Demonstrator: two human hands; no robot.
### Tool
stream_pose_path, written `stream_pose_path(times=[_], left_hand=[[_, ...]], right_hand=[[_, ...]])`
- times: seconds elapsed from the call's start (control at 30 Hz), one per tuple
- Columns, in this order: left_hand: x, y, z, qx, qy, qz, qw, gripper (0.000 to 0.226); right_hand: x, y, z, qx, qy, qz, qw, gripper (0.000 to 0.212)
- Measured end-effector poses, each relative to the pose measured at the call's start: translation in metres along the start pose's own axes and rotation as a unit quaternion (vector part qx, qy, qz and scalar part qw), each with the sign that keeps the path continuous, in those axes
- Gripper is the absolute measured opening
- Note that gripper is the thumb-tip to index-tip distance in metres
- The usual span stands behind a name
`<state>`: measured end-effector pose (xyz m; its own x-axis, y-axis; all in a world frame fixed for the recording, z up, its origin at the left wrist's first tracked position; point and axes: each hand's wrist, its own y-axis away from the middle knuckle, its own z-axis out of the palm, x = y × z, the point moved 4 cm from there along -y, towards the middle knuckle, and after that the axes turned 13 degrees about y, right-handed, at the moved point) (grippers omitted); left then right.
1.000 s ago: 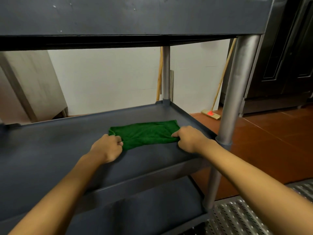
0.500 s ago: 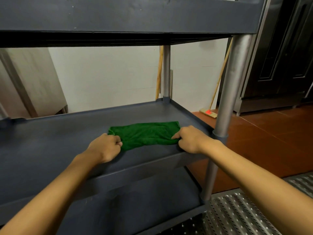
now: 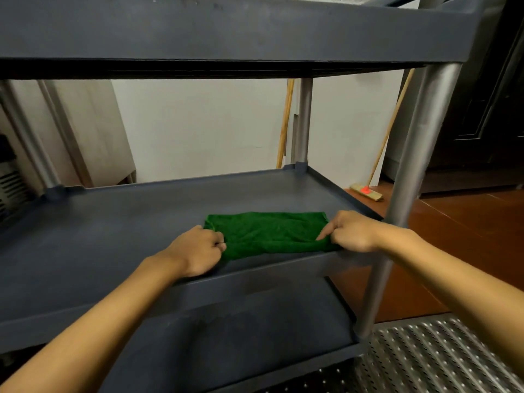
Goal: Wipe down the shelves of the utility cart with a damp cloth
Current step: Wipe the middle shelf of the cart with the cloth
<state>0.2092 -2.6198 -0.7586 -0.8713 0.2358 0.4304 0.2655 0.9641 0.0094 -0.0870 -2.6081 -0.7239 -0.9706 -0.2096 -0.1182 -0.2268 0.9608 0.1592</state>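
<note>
Presently, at the far left, a pale steel panel point(image 3: 93, 129) is noted behind the cart's grey middle shelf point(image 3: 113, 236). The left hand point(image 3: 198, 251) is rested on that shelf near its front lip, with the fingers curled and the left end of the cloth pinched between thumb and fingers. The green cloth point(image 3: 269, 234) is laid flat on the right half of the middle shelf, close to the front edge and drawn out between the two hands. Its right end is gripped by the right hand point(image 3: 351, 231) — the forefinger is extended onto the fabric and the remaining fingers are curled. The top shelf point(image 3: 226, 29) is seen overhead and the bottom shelf point(image 3: 255, 330) below. Just right of the right hand, an upright metal post point(image 3: 419, 154) is recorded. Beyond it a broom point(image 3: 365, 192) is leaned against the white wall, its head on the red tiled floor point(image 3: 467, 228). A perforated metal plate point(image 3: 439, 358) is observed at lower right — a dark cabinet point(image 3: 487, 109) at far right.
</note>
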Motion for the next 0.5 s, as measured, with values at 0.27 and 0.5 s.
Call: stream_pose_path(times=[0.27, 0.5], left_hand=[[-0.007, 0.036, -0.017, -0.038, 0.002, 0.002, 0.999, 0.039], [-0.023, 0.067, -0.042, -0.066, 0.018, -0.030, 0.997, 0.036]], right_hand=[[-0.018, 0.006, -0.011, -0.055, 0.065, -0.005, 0.996, 0.048], [-0.048, 0.003, -0.025, -0.043, 0.056, -0.062, 0.996, 0.041]])
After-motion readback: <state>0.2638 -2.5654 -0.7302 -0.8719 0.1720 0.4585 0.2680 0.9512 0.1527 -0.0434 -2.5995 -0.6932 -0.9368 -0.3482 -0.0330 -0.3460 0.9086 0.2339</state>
